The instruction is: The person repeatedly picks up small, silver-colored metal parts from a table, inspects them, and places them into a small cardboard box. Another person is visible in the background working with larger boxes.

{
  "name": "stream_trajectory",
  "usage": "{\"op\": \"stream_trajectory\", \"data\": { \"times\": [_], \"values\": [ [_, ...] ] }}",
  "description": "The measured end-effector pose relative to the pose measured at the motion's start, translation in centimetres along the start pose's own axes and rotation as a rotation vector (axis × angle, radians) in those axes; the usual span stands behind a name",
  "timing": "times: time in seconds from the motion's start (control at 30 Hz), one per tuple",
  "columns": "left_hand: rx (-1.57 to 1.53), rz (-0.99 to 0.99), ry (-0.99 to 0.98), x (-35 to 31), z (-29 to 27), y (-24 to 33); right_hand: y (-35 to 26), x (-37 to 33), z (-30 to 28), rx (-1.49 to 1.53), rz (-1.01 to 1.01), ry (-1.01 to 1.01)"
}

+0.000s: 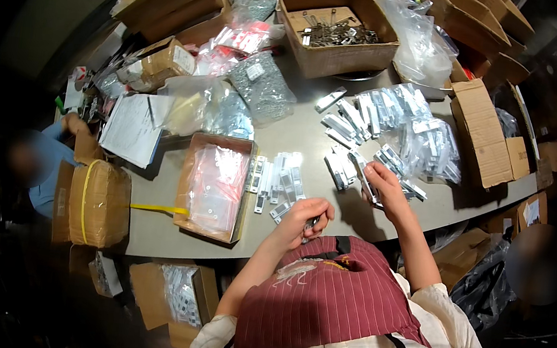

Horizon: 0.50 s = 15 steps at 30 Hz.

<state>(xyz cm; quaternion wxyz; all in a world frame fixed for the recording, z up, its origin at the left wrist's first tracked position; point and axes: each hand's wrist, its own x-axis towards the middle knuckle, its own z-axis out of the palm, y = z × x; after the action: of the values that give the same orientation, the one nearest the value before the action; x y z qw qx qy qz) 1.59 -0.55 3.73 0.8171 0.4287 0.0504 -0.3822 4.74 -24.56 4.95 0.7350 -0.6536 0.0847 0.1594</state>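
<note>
The grey work table (154,237) spreads out in a dim, cluttered room, and I read it through the head view as a clock centred on the picture, with 12 at the far side. At 12 to 1 o'clock I see an open carton (298,59) with a heap of metal pieces (339,35) in it. Toward 11 lies a clear bag (261,86) packed with small grey parts, and between 9 and 10 there are written sheets (131,131) with a pen across them. At 9, near the rim, a co-worker's blue sleeve (49,172) shows; at 8 stands a taped brown box (108,206). Just inside that, a shallow box (245,204) holds clear plastic sleeves (215,191), and silvery strips (284,181) lie beside it, near the centre. At 2 o'clock I find bagged silvery parts (433,147) in a pile. My wearer's right hand (390,192) is at 3, its fingers clamped on a long metal strip (364,178) held above the table. The left hand (307,220), at 5, has its fingers curled together on a small dark piece (312,223); I can't tell what that piece is.
</note>
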Motion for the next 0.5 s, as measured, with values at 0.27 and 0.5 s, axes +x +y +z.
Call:
{"op": "stream_trajectory", "data": {
  "times": [0.27,0.5],
  "values": [
    [0.405,0.319,0.229,1.5,0.6,0.8,1.6,-1.2,3.7,-0.039,0.182,-0.244],
    [0.79,0.663,0.401,0.9,0.8,0.2,2.1,-1.7,4.4,-0.04,0.126,-0.121]
  ]
}}
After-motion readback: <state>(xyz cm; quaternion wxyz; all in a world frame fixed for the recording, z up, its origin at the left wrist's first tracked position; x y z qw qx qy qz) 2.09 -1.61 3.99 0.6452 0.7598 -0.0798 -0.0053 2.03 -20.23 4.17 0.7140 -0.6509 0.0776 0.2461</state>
